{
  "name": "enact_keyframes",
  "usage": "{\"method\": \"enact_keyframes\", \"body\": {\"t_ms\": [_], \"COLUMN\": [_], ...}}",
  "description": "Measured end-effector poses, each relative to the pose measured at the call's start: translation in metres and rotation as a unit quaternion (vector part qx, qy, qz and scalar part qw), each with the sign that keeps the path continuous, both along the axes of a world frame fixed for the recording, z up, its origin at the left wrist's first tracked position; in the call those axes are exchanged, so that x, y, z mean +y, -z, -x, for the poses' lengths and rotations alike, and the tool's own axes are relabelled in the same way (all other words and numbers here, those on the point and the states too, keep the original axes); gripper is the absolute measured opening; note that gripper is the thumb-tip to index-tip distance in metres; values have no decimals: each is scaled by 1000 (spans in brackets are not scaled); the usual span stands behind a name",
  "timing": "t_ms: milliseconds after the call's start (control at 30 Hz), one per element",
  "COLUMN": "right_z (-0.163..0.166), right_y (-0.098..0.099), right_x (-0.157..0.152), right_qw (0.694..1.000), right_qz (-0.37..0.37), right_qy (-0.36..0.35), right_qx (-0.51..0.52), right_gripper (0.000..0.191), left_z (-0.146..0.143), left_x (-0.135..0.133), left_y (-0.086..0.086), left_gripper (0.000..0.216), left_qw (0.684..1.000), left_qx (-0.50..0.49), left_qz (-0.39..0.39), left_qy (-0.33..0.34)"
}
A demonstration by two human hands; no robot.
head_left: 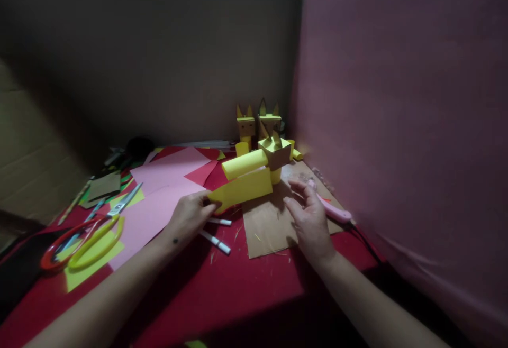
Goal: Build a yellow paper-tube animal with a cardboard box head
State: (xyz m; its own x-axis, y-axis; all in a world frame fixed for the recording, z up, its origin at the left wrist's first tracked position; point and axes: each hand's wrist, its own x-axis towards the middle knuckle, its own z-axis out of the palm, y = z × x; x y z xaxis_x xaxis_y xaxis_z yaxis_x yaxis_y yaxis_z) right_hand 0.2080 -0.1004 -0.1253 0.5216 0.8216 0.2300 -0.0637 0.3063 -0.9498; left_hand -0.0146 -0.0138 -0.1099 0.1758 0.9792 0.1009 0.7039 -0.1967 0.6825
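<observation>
My left hand (193, 214) pinches the left end of a yellow paper strip (248, 188), which stretches to the right above the table. Just behind the strip is a yellow paper tube (244, 164). At its right end stands a cardboard box head (279, 153) with pointed ears on a yellow base. My right hand (311, 221) hovers over a cardboard sheet (265, 229), fingers curved and apart, with nothing in it. Right beside it lies a pink glue gun (335, 212), partly hidden by the fingers.
Large red-and-yellow-handled scissors (95, 237) lie on the left over pink paper (159, 208). Two white marker-like sticks (215, 242) rest near my left hand. Two more eared box figures (245, 126) stand at the back. A pink-covered wall (408, 126) rises on the right.
</observation>
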Motion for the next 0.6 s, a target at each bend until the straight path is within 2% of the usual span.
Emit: {"method": "enact_keyframes", "body": {"t_ms": [100, 267, 600], "right_z": [-5, -6, -4], "right_y": [5, 8, 12], "right_x": [-5, -7, -8], "right_qw": [999, 998, 995], "right_qz": [33, 40, 56], "right_qy": [-30, -49, -77], "right_qx": [-26, -14, 33], "right_gripper": [26, 22, 16], "left_z": [-2, 0, 1], "left_x": [3, 1, 3], "left_y": [1, -4, 2], "left_gripper": [35, 30, 40], "left_qw": [1000, 999, 1000], "left_qx": [20, 42, -5], "left_qz": [6, -4, 19], "left_qy": [-13, -15, -11]}}
